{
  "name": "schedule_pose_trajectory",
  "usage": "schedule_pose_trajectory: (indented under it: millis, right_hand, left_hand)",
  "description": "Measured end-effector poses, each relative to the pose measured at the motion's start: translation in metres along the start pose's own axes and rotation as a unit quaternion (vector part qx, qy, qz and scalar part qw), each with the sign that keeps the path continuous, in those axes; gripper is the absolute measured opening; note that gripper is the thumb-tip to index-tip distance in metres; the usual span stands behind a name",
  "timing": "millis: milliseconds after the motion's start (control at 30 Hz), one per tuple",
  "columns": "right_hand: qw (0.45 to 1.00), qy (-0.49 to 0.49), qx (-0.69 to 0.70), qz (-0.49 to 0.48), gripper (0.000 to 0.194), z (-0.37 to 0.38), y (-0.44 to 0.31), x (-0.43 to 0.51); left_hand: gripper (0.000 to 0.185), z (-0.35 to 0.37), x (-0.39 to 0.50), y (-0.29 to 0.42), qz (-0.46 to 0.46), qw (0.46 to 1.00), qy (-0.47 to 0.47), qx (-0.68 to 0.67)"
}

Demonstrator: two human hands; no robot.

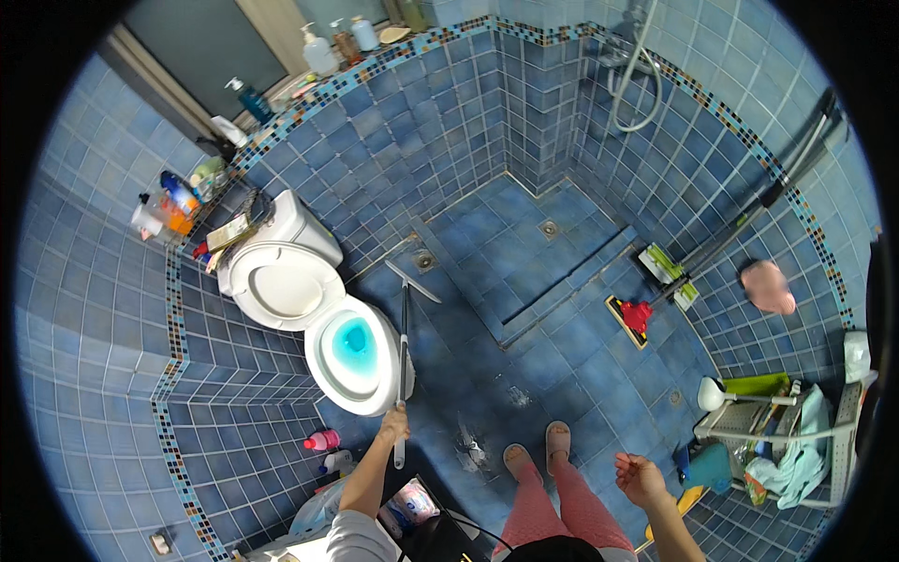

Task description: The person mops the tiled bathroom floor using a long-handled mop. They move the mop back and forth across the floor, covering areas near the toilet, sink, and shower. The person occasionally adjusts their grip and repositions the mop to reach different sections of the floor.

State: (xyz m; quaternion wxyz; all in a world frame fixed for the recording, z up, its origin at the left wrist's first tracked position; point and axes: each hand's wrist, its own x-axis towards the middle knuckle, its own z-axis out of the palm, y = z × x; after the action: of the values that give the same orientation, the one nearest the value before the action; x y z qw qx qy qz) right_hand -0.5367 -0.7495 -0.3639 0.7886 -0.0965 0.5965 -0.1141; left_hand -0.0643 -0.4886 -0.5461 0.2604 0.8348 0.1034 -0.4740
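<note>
My left hand (395, 423) is wrapped around the grey handle of a floor squeegee (404, 330), low on its shaft near the end grip. The shaft runs up past the right side of a white toilet bowl (357, 379), and its blade (414, 281) is by a floor drain (424, 260). Bright blue-green liquid (356, 339) colours the bowl under the raised seat and lid (284, 288). Out to the right, my right hand (640, 479) hovers with loosely curled fingers and nothing in it. Nearest to it is a rack (765, 425) by the wall.
A low ledge (456, 281) borders the shower area. A red-headed mop (635, 316) and a green-white one (666, 274) lean at the right wall. Pink bottle (323, 440) stands left of my arm; a black surface (449, 537) is below. Whitish patches (472, 449) mark the floor.
</note>
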Motion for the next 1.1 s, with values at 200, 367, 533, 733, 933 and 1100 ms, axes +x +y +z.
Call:
schedule_pose_trajectory:
  millis: [200, 367, 533, 733, 933, 1100]
  right_hand:
    - [0.997, -0.049, 0.044, 0.033, 0.021, -0.01, 0.002, 0.001]
    - [0.997, -0.02, 0.066, -0.043, 0.025, -0.039, 0.017, -0.045]
    - [0.988, -0.002, 0.149, -0.03, 0.023, -0.083, 0.035, -0.059]
    - [0.984, -0.053, 0.166, -0.042, 0.022, -0.116, 0.032, -0.072]
    - [0.987, -0.093, 0.124, -0.034, 0.023, -0.164, 0.004, -0.086]
    - [0.985, -0.084, 0.141, -0.058, 0.023, -0.259, -0.009, -0.101]
  left_hand:
    - [0.031, -0.003, 0.114, -0.018, 0.282, 0.756, 0.13, 0.576]
    - [0.02, 0.016, 0.0, 0.049, 0.177, 0.982, -0.003, 0.059]
    - [0.049, 0.001, -0.155, 0.025, 0.106, 0.993, 0.009, -0.043]
    - [0.043, -0.01, -0.33, 0.023, 0.083, 0.997, 0.006, 0.004]
    - [0.043, 0.04, -0.437, 0.024, 0.087, 0.993, -0.038, 0.066]
    - [0.038, 0.128, -0.474, 0.021, 0.101, 0.986, -0.106, 0.08]
